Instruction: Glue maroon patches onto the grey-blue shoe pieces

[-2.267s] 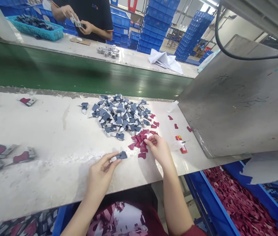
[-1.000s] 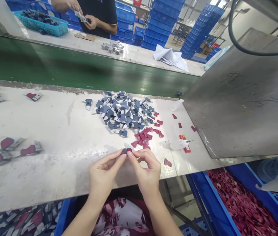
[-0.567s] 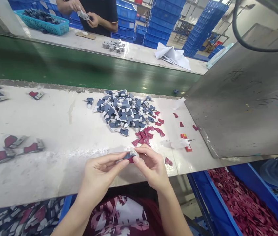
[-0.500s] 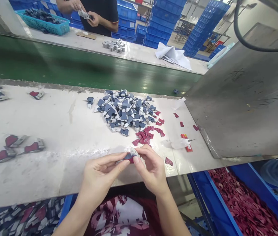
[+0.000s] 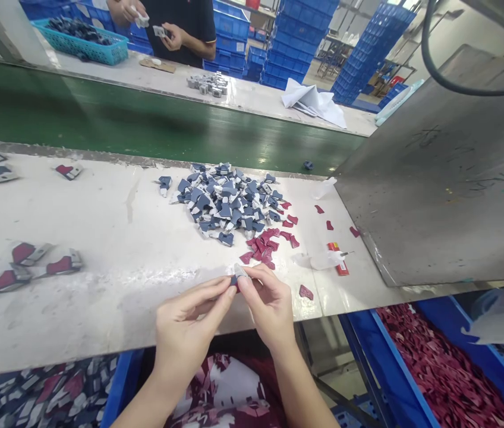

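Note:
My left hand (image 5: 192, 324) and my right hand (image 5: 267, 303) meet over the front of the white table, both closed in a pinch on one small grey-and-blue plastic part (image 5: 240, 272). A little dark red shows on the part between the fingertips; most of it is hidden. Just beyond the hands lies a cluster of dark red inserts (image 5: 261, 245). Behind that is a heap of blue-and-grey plastic parts (image 5: 227, 199). One loose red insert (image 5: 306, 292) rests to the right of my right hand.
Parts with red inserts (image 5: 58, 266) lie at left. A metal panel (image 5: 434, 172) stands at right, near a small red-yellow packet (image 5: 339, 259). Blue bins hold red inserts (image 5: 443, 368) and mixed parts (image 5: 42, 392) below. Across the green conveyor (image 5: 145, 125) a person (image 5: 183, 35) handles grey parts.
My fingers have closed further over the part, covering more of its red side. A small dark piece on the conveyor has shifted left. The other person's hands have moved apart.

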A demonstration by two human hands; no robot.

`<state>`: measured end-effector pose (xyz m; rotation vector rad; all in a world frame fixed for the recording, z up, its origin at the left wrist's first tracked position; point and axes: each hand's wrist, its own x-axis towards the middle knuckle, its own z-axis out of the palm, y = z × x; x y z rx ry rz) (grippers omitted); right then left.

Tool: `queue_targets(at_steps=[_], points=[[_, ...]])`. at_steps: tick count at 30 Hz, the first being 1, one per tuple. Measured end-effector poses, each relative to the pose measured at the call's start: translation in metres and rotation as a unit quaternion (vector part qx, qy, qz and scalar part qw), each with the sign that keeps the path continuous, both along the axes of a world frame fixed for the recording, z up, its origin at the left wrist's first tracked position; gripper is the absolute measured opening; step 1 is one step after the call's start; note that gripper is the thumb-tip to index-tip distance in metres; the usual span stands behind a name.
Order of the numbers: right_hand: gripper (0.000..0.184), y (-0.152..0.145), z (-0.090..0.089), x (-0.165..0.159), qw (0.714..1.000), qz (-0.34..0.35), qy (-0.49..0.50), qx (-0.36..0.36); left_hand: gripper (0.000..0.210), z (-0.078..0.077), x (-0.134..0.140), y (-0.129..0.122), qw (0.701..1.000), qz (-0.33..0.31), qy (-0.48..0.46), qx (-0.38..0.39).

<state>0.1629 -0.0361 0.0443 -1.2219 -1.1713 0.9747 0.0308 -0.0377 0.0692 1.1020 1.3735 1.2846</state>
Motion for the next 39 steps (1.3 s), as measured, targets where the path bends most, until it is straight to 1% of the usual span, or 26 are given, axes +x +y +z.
queue_targets(at_steps=[2,4,6,9,11,13,15,16,17,18,19,20,22,24,26,29,31,35,37,39], points=[[0.023,0.001,-0.002,0.001,1.000,0.030,0.006,-0.006,0.015,-0.006,-0.002,0.001,1.000,-0.008,0.019,0.000],[0.024,0.002,-0.001,0.001,0.999,0.036,0.003,-0.017,0.015,-0.010,-0.002,0.001,0.998,-0.008,0.053,0.013],[0.021,0.003,0.000,0.002,0.999,0.023,0.020,-0.040,0.014,-0.013,-0.001,-0.001,0.993,-0.007,0.100,0.056],[0.020,0.004,0.002,0.001,0.993,0.016,0.088,-0.083,0.017,-0.018,-0.004,-0.001,0.980,-0.026,0.145,0.134],[0.023,0.004,0.003,0.001,0.988,0.012,0.117,-0.101,0.023,-0.022,-0.008,0.001,0.977,-0.068,0.136,0.152],[0.028,0.004,0.002,0.002,0.987,0.017,0.118,-0.110,0.026,-0.023,-0.014,0.005,0.976,-0.107,0.119,0.147],[0.034,0.003,0.002,0.005,0.991,0.026,0.084,-0.102,0.024,-0.021,-0.019,0.009,0.980,-0.111,0.110,0.124],[0.039,0.003,0.003,0.006,0.995,0.027,0.050,-0.081,0.022,-0.018,-0.020,0.011,0.983,-0.106,0.105,0.105],[0.046,0.002,0.004,0.009,0.999,0.022,0.002,-0.045,0.020,-0.016,-0.022,0.012,0.986,-0.102,0.098,0.084],[0.054,0.002,0.006,0.011,0.998,0.009,-0.055,0.006,0.020,-0.013,-0.023,0.013,0.989,-0.104,0.088,0.063],[0.058,0.002,0.008,0.014,0.991,-0.004,-0.117,0.065,0.021,-0.010,-0.024,0.013,0.990,-0.109,0.076,0.043],[0.058,0.003,0.011,0.017,0.976,-0.011,-0.175,0.126,0.023,-0.007,-0.025,0.013,0.990,-0.119,0.066,0.026],[0.048,0.005,0.016,0.022,0.939,-0.001,-0.257,0.229,0.026,-0.003,-0.028,0.013,0.989,-0.142,0.049,-0.005],[0.038,0.007,0.019,0.025,0.912,0.031,-0.294,0.283,0.029,0.001,-0.030,0.012,0.985,-0.166,0.033,-0.034],[0.032,0.008,0.019,0.024,0.904,0.049,-0.308,0.293,0.031,0.003,-0.031,0.013,0.981,-0.180,0.014,-0.065],[0.027,0.006,0.011,0.021,0.901,0.034,-0.329,0.281,0.036,0.005,-0.033,0.016,0.975,-0.192,-0.032,-0.110],[0.029,0.005,0.005,0.019,0.895,0.011,-0.341,0.287,0.038,0.006,-0.034,0.020,0.967,-0.203,-0.067,-0.137],[0.033,0.005,-0.004,0.014,0.878,-0.013,-0.347,0.328,0.036,0.004,-0.037,0.027,0.955,-0.211,-0.108,-0.178],[0.035,0.008,-0.006,0.010,0.868,-0.008,-0.355,0.346,0.036,0.001,-0.041,0.030,0.951,-0.214,-0.110,-0.196],[0.041,0.009,-0.008,0.006,0.862,0.014,-0.364,0.354,0.039,-0.002,-0.050,0.034,0.949,-0.214,-0.097,-0.209]])
